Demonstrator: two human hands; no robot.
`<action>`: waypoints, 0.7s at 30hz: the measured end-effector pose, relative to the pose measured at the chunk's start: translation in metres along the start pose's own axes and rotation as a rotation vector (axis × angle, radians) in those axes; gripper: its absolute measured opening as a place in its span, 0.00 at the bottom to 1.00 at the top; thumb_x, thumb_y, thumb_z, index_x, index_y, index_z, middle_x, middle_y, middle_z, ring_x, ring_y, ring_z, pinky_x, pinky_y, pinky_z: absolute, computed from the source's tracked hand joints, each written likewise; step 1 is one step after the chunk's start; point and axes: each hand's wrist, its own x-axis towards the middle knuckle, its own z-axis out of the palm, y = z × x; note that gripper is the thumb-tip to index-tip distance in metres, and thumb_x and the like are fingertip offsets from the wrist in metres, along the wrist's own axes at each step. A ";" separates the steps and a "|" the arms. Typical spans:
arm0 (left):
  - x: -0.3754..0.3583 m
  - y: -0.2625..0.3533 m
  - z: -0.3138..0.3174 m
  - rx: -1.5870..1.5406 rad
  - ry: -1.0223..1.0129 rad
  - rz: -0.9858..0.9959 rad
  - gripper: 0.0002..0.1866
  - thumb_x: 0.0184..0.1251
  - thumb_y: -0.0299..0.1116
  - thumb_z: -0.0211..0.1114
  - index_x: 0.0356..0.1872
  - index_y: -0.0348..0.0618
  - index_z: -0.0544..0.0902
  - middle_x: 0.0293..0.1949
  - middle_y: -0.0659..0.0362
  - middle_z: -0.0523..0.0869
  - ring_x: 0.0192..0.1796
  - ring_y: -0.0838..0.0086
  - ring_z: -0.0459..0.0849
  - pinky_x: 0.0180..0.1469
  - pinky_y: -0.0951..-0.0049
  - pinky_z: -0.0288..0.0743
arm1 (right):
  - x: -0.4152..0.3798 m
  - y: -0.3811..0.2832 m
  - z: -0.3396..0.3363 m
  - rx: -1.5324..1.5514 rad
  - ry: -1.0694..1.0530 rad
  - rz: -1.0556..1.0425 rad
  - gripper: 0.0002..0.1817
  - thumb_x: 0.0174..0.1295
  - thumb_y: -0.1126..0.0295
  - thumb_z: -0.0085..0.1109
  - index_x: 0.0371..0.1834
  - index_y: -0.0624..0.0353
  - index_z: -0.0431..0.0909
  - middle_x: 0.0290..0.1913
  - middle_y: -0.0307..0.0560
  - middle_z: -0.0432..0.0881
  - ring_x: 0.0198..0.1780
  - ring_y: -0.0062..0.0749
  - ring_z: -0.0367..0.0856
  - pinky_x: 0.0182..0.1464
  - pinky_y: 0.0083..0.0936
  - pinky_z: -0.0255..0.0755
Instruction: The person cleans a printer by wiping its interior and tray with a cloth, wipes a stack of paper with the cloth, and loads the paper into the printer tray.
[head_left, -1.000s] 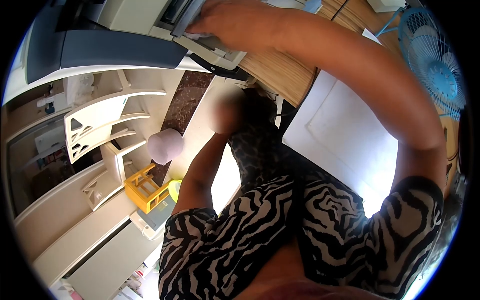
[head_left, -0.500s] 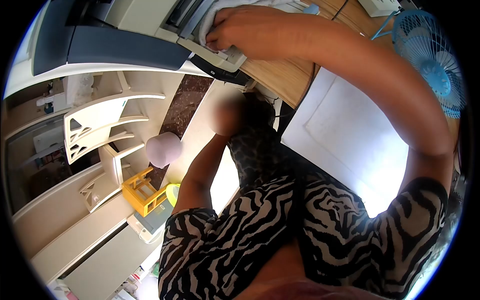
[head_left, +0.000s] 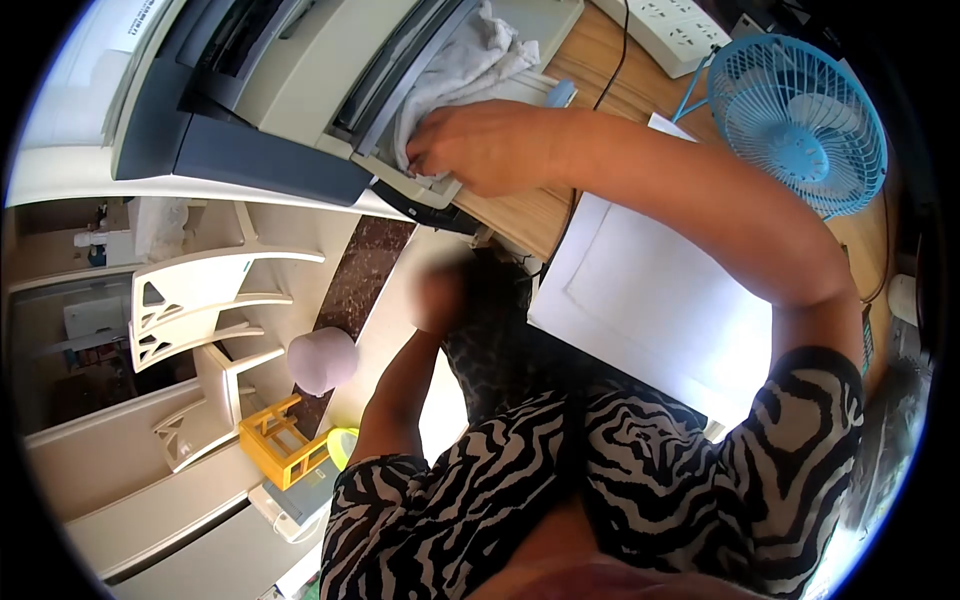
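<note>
My right hand (head_left: 485, 145) is closed on a whitish cloth (head_left: 470, 65), pressing it at the front edge of the opening of a beige and dark grey machine (head_left: 270, 160) that looks like a printer. The cloth spreads behind my fingers over the open front part. My left hand (head_left: 440, 290) is low beside the dark patterned clothing on my lap, nearest to my knee. A blur covers it, so its fingers and anything in them are hidden.
A blue fan (head_left: 795, 125) and a white power strip (head_left: 665, 30) stand on the wooden desk (head_left: 515, 215). White sheets (head_left: 650, 300) lie below my right forearm. On the left are a mauve stool (head_left: 322, 361), a yellow frame (head_left: 285, 440) and a cream chair (head_left: 200, 300).
The view has shifted, so the machine, desk and fan appear lower and more of the cloth shows. My right hand stays on the cloth at the machine's edge.
</note>
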 end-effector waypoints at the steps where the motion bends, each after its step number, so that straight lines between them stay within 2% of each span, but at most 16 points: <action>1: -0.005 0.000 0.004 -0.088 -0.075 -0.057 0.13 0.62 0.31 0.57 0.46 0.39 0.82 0.39 0.47 0.81 0.43 0.55 0.79 0.48 0.49 0.70 | -0.002 0.002 -0.008 -0.052 -0.004 0.031 0.16 0.55 0.79 0.56 0.47 0.60 0.85 0.55 0.49 0.81 0.64 0.42 0.74 0.63 0.34 0.73; 3: -0.007 -0.002 0.004 0.085 -0.011 0.034 0.13 0.64 0.32 0.57 0.47 0.39 0.82 0.39 0.47 0.81 0.44 0.55 0.80 0.48 0.50 0.71 | -0.006 0.004 -0.019 -0.136 -0.015 0.091 0.16 0.57 0.76 0.56 0.48 0.58 0.85 0.54 0.49 0.80 0.64 0.41 0.73 0.62 0.36 0.74; 4: -0.007 -0.001 0.007 0.173 0.021 0.073 0.13 0.65 0.32 0.57 0.47 0.39 0.82 0.39 0.47 0.82 0.44 0.55 0.80 0.48 0.51 0.71 | -0.008 0.009 -0.023 -0.209 0.071 0.139 0.15 0.58 0.74 0.57 0.49 0.57 0.85 0.54 0.49 0.79 0.65 0.42 0.72 0.62 0.37 0.74; 6: -0.043 -0.009 0.044 0.122 -0.122 0.041 0.16 0.71 0.32 0.54 0.52 0.35 0.81 0.44 0.44 0.83 0.46 0.54 0.83 0.50 0.52 0.76 | -0.012 0.023 -0.026 -0.339 0.245 0.229 0.15 0.61 0.69 0.58 0.51 0.55 0.84 0.54 0.49 0.78 0.66 0.43 0.71 0.62 0.38 0.73; 7: -0.052 -0.011 0.057 0.098 -0.197 0.026 0.17 0.74 0.33 0.53 0.55 0.33 0.81 0.46 0.42 0.83 0.47 0.53 0.84 0.51 0.52 0.78 | -0.010 0.035 -0.025 -0.324 0.234 0.325 0.20 0.63 0.56 0.58 0.45 0.62 0.87 0.64 0.50 0.76 0.71 0.45 0.65 0.61 0.42 0.71; 10: -0.049 -0.011 0.047 0.193 -0.143 0.082 0.18 0.76 0.33 0.52 0.56 0.33 0.80 0.47 0.42 0.84 0.47 0.54 0.84 0.51 0.54 0.79 | -0.009 0.074 -0.009 -0.438 0.341 0.492 0.28 0.71 0.48 0.48 0.60 0.60 0.80 0.69 0.49 0.70 0.69 0.43 0.67 0.68 0.37 0.68; 12: -0.039 -0.012 0.039 0.469 0.080 0.209 0.17 0.76 0.33 0.51 0.56 0.33 0.80 0.46 0.43 0.84 0.46 0.55 0.84 0.50 0.55 0.79 | -0.007 0.094 -0.026 -0.405 0.253 0.622 0.31 0.73 0.45 0.44 0.60 0.61 0.80 0.70 0.48 0.70 0.69 0.42 0.66 0.68 0.38 0.68; 14: -0.041 -0.014 0.039 0.635 0.192 0.267 0.17 0.77 0.33 0.51 0.56 0.33 0.80 0.45 0.44 0.84 0.45 0.56 0.84 0.48 0.56 0.79 | -0.007 0.091 -0.035 -0.374 0.178 0.713 0.33 0.73 0.44 0.42 0.60 0.63 0.80 0.69 0.48 0.72 0.70 0.42 0.66 0.68 0.39 0.68; 16: -0.040 -0.011 0.037 0.521 0.171 0.240 0.17 0.76 0.34 0.52 0.54 0.34 0.81 0.45 0.45 0.84 0.45 0.56 0.84 0.48 0.56 0.78 | -0.004 0.083 -0.043 -0.362 0.115 0.761 0.32 0.73 0.45 0.43 0.58 0.63 0.81 0.66 0.49 0.76 0.71 0.43 0.65 0.68 0.41 0.69; 18: -0.031 -0.005 0.028 0.192 0.033 0.104 0.16 0.74 0.35 0.53 0.53 0.35 0.81 0.44 0.46 0.84 0.45 0.56 0.83 0.47 0.55 0.78 | -0.007 0.060 -0.054 -0.357 0.070 0.829 0.30 0.73 0.47 0.44 0.56 0.62 0.83 0.62 0.49 0.79 0.71 0.44 0.65 0.67 0.41 0.70; 21: -0.012 0.001 0.008 -0.090 -0.062 -0.060 0.16 0.72 0.36 0.54 0.51 0.36 0.82 0.43 0.47 0.84 0.44 0.56 0.83 0.47 0.55 0.77 | -0.015 0.041 -0.060 -0.372 -0.016 0.855 0.27 0.73 0.50 0.45 0.54 0.60 0.84 0.59 0.51 0.81 0.69 0.46 0.67 0.65 0.41 0.72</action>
